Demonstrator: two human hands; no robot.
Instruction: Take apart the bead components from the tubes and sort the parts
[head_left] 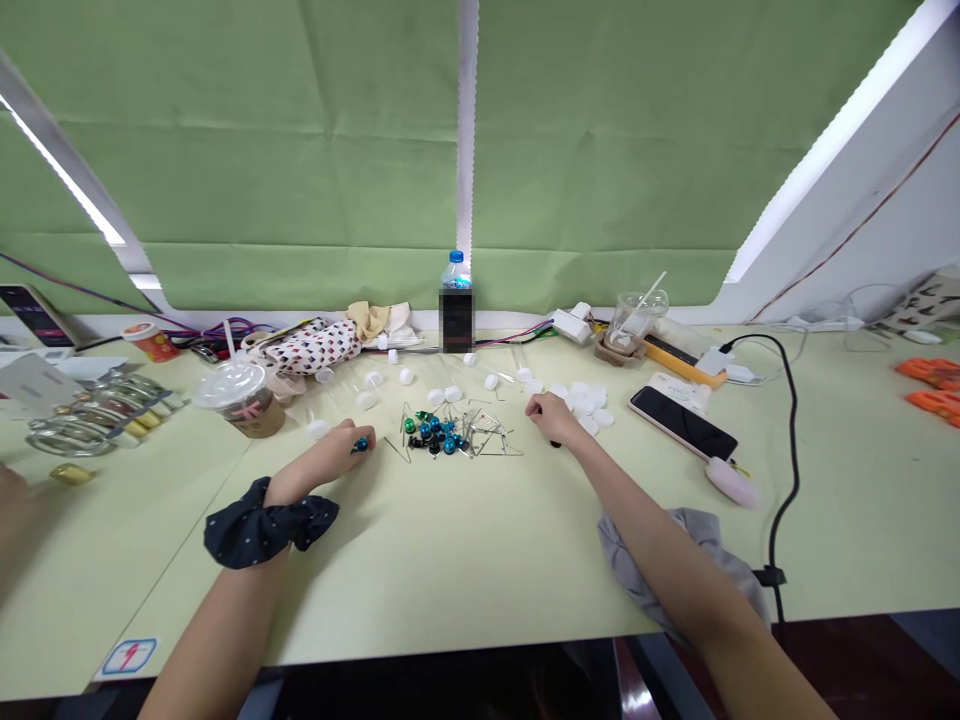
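Note:
My left hand [334, 456] is closed, a small shiny blue piece [361, 444] between its fingertips. Beside it on the table lies a pile of small round-headed pieces [435, 428] in blue, green and black, mixed with thin bent metal wires [489, 434]. To the right of the pile, my right hand [553, 416] rests with curled fingers next to a heap of white discs [586, 402]. Something small and black peeks out below that hand; what its fingers hold is hidden. Clear tubes with white caps [366, 399] lie behind the pile.
A lidded drink cup [244, 400] stands at left, near packs of clear items [105, 410]. A water bottle [456, 305] stands at the back. At right are a plastic cup [626, 330], a phone [682, 424], a black cable [793, 450] and orange-handled scissors [930, 385]. Another person's hand [9, 505] shows far left.

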